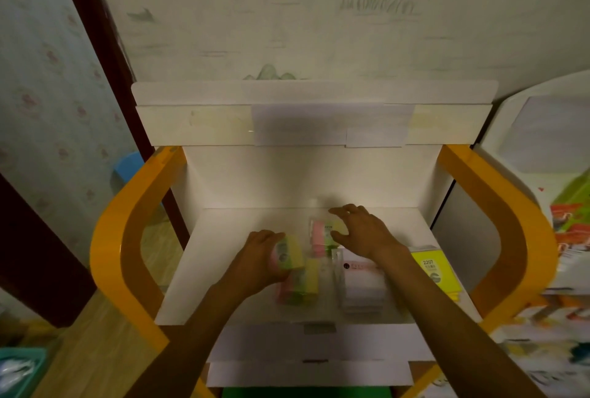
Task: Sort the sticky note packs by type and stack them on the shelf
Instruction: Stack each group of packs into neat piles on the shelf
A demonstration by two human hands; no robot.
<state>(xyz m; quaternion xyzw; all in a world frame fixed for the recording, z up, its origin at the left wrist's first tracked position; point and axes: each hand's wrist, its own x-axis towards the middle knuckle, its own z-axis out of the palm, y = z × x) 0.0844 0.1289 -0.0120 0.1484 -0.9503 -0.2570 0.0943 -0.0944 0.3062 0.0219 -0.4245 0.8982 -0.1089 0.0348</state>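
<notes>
Both forearms reach over the shelf [223, 270]: left hand [260, 259] grips a multicolour pack [289, 252] above its matching stack [298, 282], right hand [360, 231] spread wide over a pink-yellow pack [322, 235] at 12 o'clock; sorting underway, next likely seating the held pack squarely.

White cardboard shelf [223, 270] framed by curved orange side panels [127, 238]. Left hand [260, 259], at 9 o'clock of the group, grips a multicoloured pastel sticky note pack [289, 252] above a second similar pack [298, 284] lying flat. Right hand [359, 231], fingers spread, hovers over a pink-and-green wrapped pack [321, 236] at 12 o'clock. White wrapped pack stack [362, 286] at centre-right; bright yellow pack marked 2207 [431, 270] at 3 o'clock.
</notes>
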